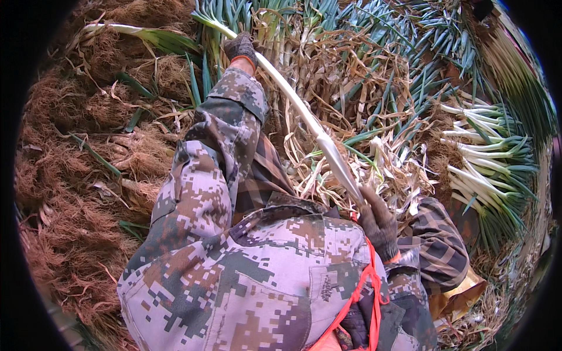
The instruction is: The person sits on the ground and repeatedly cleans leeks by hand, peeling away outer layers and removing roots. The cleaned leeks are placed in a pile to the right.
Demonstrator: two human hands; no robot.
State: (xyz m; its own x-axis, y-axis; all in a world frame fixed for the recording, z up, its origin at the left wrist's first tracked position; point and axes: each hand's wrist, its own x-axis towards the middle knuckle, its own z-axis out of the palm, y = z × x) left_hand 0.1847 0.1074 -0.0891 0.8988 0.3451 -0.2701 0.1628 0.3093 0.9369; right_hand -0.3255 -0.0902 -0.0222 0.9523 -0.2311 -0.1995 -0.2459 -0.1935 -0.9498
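Note:
A long white-stemmed green onion [301, 111] stretches diagonally across the space before me, from upper left down to lower right. My left hand [240, 48], in a dark knit glove, is closed around it near its green leaves. At the lower end, my gloved right hand [377, 225] grips the root end beside my knee, with a loose strip of skin along the stem there. The fingertips of the right hand are partly hidden against the stalk. Dry peeled leaves [351, 76] lie beneath the onion.
Brown-rooted unpeeled onions [70, 216] are heaped on the left. On the right lies a row of clean white onions [480, 169] with green tops. More green leaves [351, 23] spread along the far side. A red cord [372, 281] hangs at my front.

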